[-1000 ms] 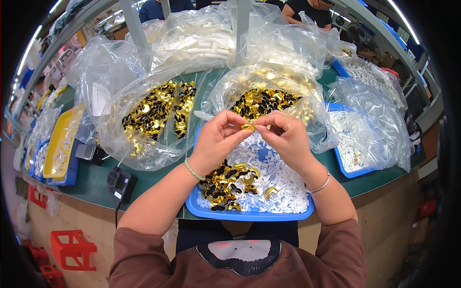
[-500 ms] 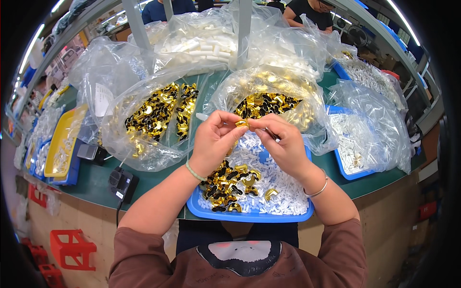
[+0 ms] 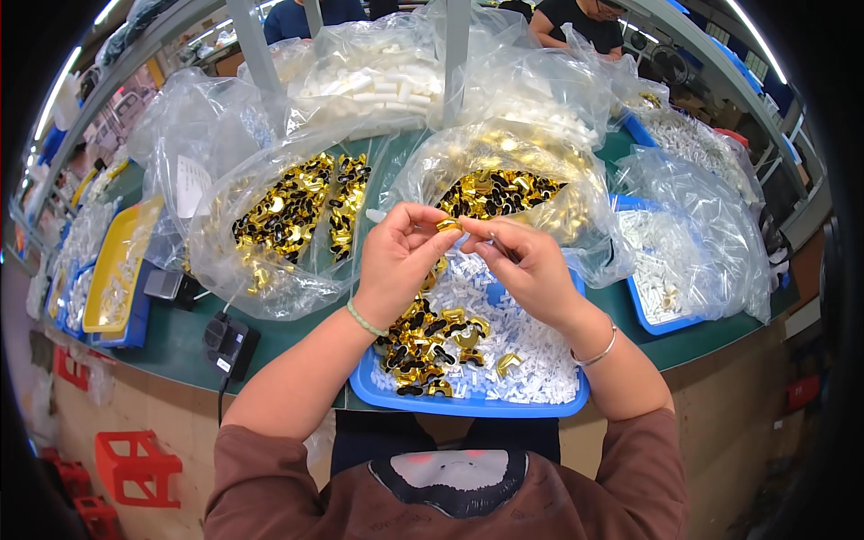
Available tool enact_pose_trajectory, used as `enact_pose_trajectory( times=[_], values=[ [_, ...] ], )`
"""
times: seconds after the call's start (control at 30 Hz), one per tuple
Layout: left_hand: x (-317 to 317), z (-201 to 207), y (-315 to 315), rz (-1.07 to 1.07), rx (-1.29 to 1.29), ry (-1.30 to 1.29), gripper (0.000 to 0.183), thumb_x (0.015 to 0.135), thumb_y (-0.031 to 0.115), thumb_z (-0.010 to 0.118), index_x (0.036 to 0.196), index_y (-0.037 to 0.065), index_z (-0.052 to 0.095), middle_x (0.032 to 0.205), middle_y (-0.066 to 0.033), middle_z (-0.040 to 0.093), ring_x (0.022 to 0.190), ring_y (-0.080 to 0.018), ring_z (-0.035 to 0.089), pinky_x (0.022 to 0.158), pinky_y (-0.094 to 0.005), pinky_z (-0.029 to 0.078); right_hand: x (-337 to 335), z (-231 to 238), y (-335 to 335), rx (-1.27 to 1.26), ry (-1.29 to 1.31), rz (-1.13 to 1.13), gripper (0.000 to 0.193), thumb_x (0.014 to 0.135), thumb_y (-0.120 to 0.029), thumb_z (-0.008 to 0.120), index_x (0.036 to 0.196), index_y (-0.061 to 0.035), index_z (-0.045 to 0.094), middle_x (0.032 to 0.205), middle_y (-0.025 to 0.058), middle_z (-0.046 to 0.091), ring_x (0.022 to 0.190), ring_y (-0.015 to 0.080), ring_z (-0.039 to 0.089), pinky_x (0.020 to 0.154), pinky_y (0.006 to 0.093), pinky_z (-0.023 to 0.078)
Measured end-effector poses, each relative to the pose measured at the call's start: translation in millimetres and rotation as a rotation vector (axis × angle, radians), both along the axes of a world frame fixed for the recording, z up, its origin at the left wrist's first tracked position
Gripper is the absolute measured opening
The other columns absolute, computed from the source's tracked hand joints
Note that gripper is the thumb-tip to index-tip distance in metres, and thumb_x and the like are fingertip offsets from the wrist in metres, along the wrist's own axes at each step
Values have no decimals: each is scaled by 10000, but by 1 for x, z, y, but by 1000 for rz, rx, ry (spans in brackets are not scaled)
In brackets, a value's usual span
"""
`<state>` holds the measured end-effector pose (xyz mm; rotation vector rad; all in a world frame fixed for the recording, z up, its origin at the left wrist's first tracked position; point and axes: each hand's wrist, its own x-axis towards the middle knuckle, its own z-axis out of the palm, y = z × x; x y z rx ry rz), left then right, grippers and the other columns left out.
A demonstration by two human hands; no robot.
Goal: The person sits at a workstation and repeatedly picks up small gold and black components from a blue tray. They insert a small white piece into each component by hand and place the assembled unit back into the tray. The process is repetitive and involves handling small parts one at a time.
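Note:
My left hand (image 3: 402, 256) pinches a small shiny gold part (image 3: 447, 224) between thumb and forefinger, above a blue tray (image 3: 468, 409). Against the part's right side press the fingertips of my right hand (image 3: 525, 263), closed around a thin dark metal tool (image 3: 503, 248), possibly tweezers; its tip is hidden by the fingers. In the tray, gold parts with black undersides (image 3: 421, 349) are heaped at the left. Small white plastic pieces (image 3: 540, 364) cover the rest, with one gold part (image 3: 508, 364) lying on them.
Beyond my hands lie clear bags of gold parts (image 3: 283, 211) (image 3: 495, 193) and white cylinders (image 3: 378, 94). A black power adapter (image 3: 229, 345) sits at the table's left edge, a yellow tray (image 3: 112, 279) farther left. Another blue tray (image 3: 661, 326) holds white pieces at right. A co-worker (image 3: 580, 27) is across the table.
Both hands have shifted slightly up and left. My right fingers have tilted, and more of the dark tool shows between them. The gold part stays in my left pinch.

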<state>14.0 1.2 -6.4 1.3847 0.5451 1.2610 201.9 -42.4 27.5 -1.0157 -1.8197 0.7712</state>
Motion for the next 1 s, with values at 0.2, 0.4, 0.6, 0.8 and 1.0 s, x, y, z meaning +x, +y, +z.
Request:
enact_pose_trajectory(
  times=[0.2,0.4,0.6,0.8,1.0],
  values=[
    [0,5,7,-223,-200,-38,244,935,96,601,1144,-11,537,1050,-109,646,963,-174,658,844,-256,545,9,-2,8,-67,160,-13,221,912,-78,600,1111,-13,672,867,40,666,722,68,560,668,225,448],
    [-4,11,6,-326,-346,-74,250,948,129,589,1167,13,557,1108,-87,635,1008,-194,654,867,-259,546,8,3,4,225,-48,-101,197,869,-2,624,1053,-11,693,883,48,641,706,89,560,616,223,440],
    [-5,6,8,-317,-368,-101,254,946,118,591,1167,2,546,1094,-105,638,1006,-213,658,873,-273,550,1,-2,3,178,56,-72,184,853,37,620,1020,4,692,1018,85,628,797,114,609,665,219,481],
    [-8,7,10,-281,-414,-125,257,941,94,590,1162,-25,541,1092,-121,638,999,-221,662,863,-273,559,0,-10,6,339,-91,-41,290,839,80,588,1108,-11,645,1115,110,614,872,195,642,720,260,512],
    [-10,5,13,-291,-438,-162,254,932,98,604,1155,-15,561,1093,-115,643,992,-204,661,853,-261,562,-1,-10,3,343,-172,-6,397,814,103,575,1186,-34,594,1174,126,592,986,256,631,791,302,518]
  ],
)
